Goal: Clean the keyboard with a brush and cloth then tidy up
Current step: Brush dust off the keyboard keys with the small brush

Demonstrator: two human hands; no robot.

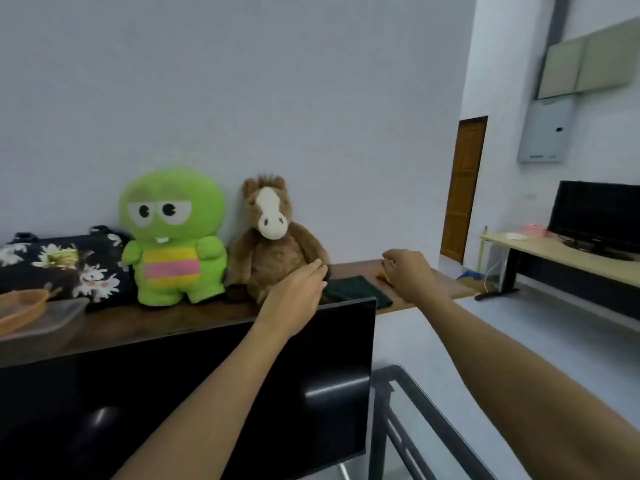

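Note:
A folded dark green cloth lies on the brown wooden shelf behind a black monitor. My left hand reaches over the monitor's top edge with its fingers stretched out flat, holding nothing, fingertips at the cloth's left end beside the horse plush. My right hand hovers at the cloth's right, fingers curled down over a small orange object on the shelf, most of it hidden by the hand. No keyboard is in view.
The black monitor stands right in front of me. On the shelf sit a brown horse plush, a green plush, a floral black bag and plastic containers. A desk with a screen is at far right.

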